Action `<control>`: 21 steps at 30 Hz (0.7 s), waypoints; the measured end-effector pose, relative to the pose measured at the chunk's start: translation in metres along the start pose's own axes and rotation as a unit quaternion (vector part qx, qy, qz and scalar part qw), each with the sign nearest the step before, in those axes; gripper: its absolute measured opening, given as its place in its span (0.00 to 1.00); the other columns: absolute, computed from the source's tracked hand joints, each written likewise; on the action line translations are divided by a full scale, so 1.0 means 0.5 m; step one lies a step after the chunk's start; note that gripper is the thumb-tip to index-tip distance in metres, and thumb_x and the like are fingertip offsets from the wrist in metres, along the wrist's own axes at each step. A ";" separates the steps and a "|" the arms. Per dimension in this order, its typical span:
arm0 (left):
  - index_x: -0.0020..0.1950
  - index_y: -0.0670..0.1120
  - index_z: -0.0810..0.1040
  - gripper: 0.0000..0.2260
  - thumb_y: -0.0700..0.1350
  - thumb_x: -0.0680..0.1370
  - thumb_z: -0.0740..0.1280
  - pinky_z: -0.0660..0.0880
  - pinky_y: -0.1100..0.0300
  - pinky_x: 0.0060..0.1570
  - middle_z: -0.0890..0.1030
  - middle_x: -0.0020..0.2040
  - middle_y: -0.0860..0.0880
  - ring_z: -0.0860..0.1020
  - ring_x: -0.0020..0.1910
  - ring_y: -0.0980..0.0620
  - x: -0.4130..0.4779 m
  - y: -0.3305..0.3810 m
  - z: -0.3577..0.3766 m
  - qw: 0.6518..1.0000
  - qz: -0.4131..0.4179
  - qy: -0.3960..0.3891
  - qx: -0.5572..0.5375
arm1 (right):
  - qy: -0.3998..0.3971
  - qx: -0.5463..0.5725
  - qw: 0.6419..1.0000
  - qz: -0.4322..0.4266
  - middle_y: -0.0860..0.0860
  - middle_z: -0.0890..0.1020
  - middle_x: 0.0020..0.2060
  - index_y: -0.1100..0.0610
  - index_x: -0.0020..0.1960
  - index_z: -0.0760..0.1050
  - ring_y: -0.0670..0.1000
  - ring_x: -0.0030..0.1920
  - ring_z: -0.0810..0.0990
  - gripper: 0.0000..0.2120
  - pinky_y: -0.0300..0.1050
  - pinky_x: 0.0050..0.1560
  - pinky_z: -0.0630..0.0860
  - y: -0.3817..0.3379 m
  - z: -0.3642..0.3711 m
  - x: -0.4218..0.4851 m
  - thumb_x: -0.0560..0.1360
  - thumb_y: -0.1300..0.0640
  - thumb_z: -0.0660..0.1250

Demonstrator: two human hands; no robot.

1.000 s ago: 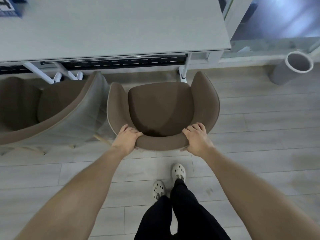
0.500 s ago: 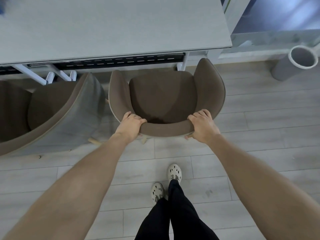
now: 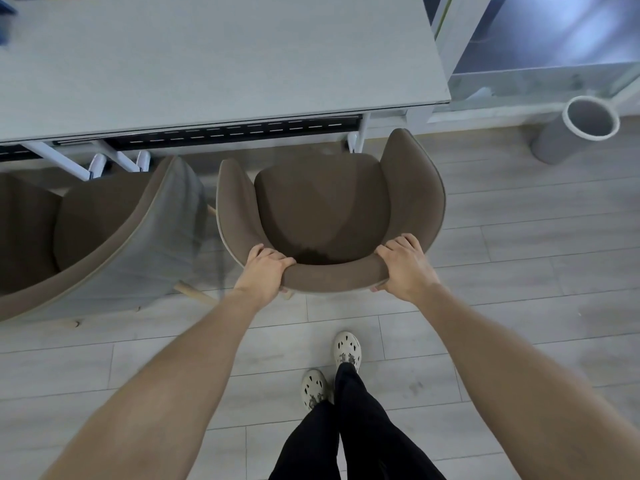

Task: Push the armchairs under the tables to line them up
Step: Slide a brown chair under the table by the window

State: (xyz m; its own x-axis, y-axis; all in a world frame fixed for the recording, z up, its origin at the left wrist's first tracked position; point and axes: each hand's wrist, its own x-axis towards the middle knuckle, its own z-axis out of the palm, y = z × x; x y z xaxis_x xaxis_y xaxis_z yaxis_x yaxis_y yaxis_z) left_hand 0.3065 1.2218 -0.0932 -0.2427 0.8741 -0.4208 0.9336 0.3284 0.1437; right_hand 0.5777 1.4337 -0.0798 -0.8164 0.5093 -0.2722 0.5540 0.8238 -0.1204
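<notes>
A brown upholstered armchair [image 3: 322, 206] stands in front of me, its seat facing a light grey table [image 3: 214, 57]. My left hand [image 3: 265, 271] grips the left end of the chair's backrest, fingers curled over the top. My right hand [image 3: 405, 266] grips the right end the same way. The chair's front edge sits just short of the table's edge, beside a white table leg [image 3: 356, 136]. A second armchair [image 3: 104, 230] of the same kind stands to the left, turned at an angle, with its front partly under the table.
A grey cylindrical bin [image 3: 578, 129] stands on the wooden floor at the right. A glass wall base [image 3: 540, 81] runs behind it. A black cable tray [image 3: 225, 133] hangs under the table's edge. My feet [image 3: 332, 368] are behind the chair.
The armchair has slid forward toward the table with both hands holding its backrest, and its right arm has swung a little closer to the table leg.
</notes>
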 end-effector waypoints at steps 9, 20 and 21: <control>0.75 0.57 0.77 0.30 0.48 0.74 0.81 0.48 0.47 0.83 0.81 0.69 0.53 0.72 0.74 0.46 -0.006 -0.012 -0.001 1.000 0.000 0.000 -0.017 | 0.003 0.006 1.000 0.008 0.50 0.82 0.51 0.53 0.59 0.82 0.57 0.60 0.78 0.40 0.54 0.78 0.62 -0.013 0.007 -0.002 0.57 0.30 0.83; 0.75 0.57 0.77 0.32 0.51 0.73 0.82 0.49 0.47 0.83 0.81 0.70 0.53 0.72 0.75 0.47 -0.015 -0.010 -0.007 1.000 -0.003 -0.009 -0.011 | -0.009 -0.003 1.000 0.017 0.51 0.82 0.54 0.53 0.62 0.81 0.57 0.61 0.78 0.41 0.55 0.80 0.60 -0.025 0.011 -0.010 0.57 0.30 0.83; 0.75 0.57 0.77 0.32 0.51 0.73 0.82 0.49 0.47 0.83 0.81 0.70 0.53 0.72 0.75 0.47 -0.015 -0.008 -0.009 1.000 -0.004 -0.011 -0.011 | -0.011 -0.006 1.000 0.018 0.51 0.82 0.54 0.53 0.62 0.81 0.57 0.62 0.78 0.42 0.56 0.80 0.60 -0.025 0.010 -0.010 0.58 0.30 0.83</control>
State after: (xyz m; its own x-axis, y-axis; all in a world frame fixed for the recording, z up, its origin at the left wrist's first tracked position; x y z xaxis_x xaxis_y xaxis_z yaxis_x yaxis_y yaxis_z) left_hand 0.3034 1.2153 -0.0865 -0.2437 0.8633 -0.4419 0.9258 0.3428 0.1593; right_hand 0.5757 1.4196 -0.0819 -0.7925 0.5329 -0.2965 0.5806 0.8081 -0.0993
